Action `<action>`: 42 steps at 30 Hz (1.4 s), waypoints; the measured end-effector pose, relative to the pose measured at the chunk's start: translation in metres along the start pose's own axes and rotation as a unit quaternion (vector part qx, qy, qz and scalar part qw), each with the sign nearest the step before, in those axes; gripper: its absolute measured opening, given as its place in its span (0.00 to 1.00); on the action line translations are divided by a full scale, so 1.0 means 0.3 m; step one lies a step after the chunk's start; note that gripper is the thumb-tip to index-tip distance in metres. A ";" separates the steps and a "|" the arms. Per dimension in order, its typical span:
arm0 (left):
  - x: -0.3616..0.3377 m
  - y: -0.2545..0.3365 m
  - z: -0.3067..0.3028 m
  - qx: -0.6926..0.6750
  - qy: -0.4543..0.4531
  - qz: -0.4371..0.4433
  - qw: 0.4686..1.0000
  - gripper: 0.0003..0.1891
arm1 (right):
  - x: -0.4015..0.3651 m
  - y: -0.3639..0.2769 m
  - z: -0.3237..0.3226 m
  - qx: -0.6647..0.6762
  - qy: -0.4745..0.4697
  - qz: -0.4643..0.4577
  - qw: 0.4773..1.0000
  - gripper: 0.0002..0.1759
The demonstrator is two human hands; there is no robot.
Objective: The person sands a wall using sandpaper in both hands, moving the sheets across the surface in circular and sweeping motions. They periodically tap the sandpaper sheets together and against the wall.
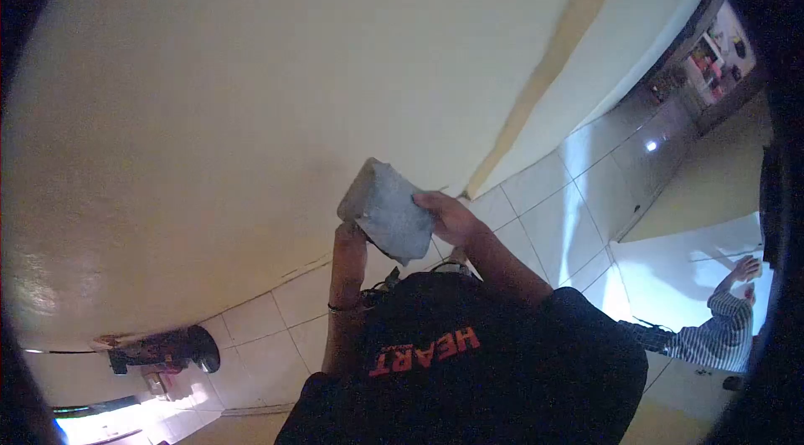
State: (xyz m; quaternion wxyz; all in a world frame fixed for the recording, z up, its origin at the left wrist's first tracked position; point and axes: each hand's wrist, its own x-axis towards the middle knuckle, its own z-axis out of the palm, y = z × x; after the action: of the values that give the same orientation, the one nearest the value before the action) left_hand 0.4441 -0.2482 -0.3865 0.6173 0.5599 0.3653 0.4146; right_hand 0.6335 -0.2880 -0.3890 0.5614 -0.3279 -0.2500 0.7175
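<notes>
In front of my chest, close to the wall, I hold a folded grey sheet (395, 212) with ragged edges and a duller, beige-grey side panel on its left. My right hand (448, 217) grips its right edge, thumb lying over the face. At its lower left corner is my left hand (350, 240), closed on the edge, fingers partly hidden behind it. A thin band circles my left wrist. Whether the sheet is paper or cloth I cannot tell.
A cream wall (251, 93) with a tan stripe (548, 68) rises before me. Pale floor tiles (536, 227) run along its foot. Dark items (167, 350) lie at lower left. Far right, a person in a striped top (724, 332) raises their hands to another wall.
</notes>
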 end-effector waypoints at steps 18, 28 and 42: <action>0.118 -0.037 0.117 -0.124 -0.020 -0.128 0.984 0.32 | -0.014 0.008 -0.174 -0.360 0.237 0.019 0.902 0.32; 0.193 -0.010 0.197 0.021 0.135 -0.052 0.989 0.22 | -0.014 -0.097 -0.540 0.099 0.321 -0.040 0.941 0.24; 0.300 0.107 0.112 0.469 0.456 0.196 0.731 0.28 | 0.316 0.246 -1.426 -0.608 0.190 -0.130 0.760 0.08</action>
State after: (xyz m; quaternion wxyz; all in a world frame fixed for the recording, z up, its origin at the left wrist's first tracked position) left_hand 0.5067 -0.1774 -0.3497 -0.0592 0.5811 0.6329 0.5082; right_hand 0.8927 -0.2182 -0.7430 0.3677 -0.6941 -0.5627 0.2577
